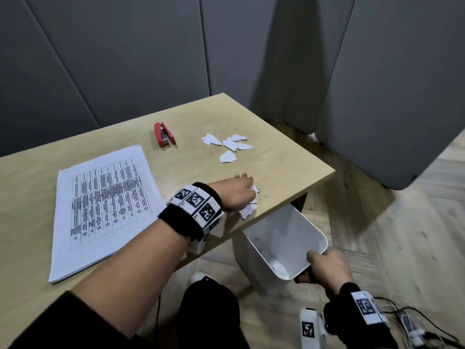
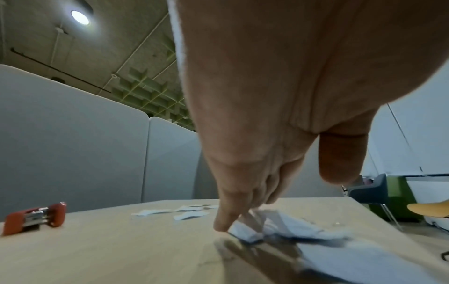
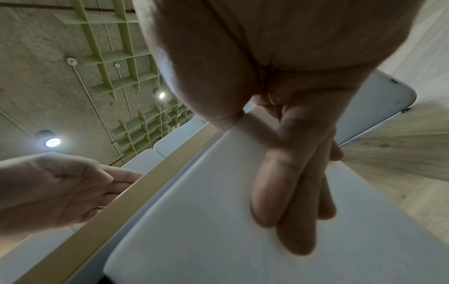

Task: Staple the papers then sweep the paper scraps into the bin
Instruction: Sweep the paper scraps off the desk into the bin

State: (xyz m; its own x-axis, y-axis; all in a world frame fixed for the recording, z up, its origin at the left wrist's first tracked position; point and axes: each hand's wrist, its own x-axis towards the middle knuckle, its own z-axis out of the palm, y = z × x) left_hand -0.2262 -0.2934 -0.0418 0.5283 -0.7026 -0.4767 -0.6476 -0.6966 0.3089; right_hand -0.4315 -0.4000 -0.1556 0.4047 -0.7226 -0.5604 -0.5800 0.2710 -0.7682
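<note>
My left hand [image 1: 245, 191] lies with straight fingers on a bunch of crumpled paper scraps [image 1: 249, 210] at the table's near right edge; the fingertips [image 2: 222, 224] press on the scraps [image 2: 291, 228]. Right below that edge hangs a white bin [image 1: 281, 230], tilted, with a few scraps inside. My right hand [image 1: 323, 265] grips its rim, thumb inside and fingers [image 3: 286, 192] flat on the outer wall [image 3: 194, 230]. Several more torn scraps [image 1: 229, 146] lie farther back on the table. The stack of printed papers [image 1: 100, 205] lies at the left, the red stapler [image 1: 164, 134] behind it.
The wooden table [image 1: 289, 157] ends just right of my left hand. Grey partition panels [image 1: 151, 59] stand behind and to the right. Below are the wooden floor, my dark-clad leg [image 1: 208, 311] and cables [image 1: 407, 321] near my right wrist.
</note>
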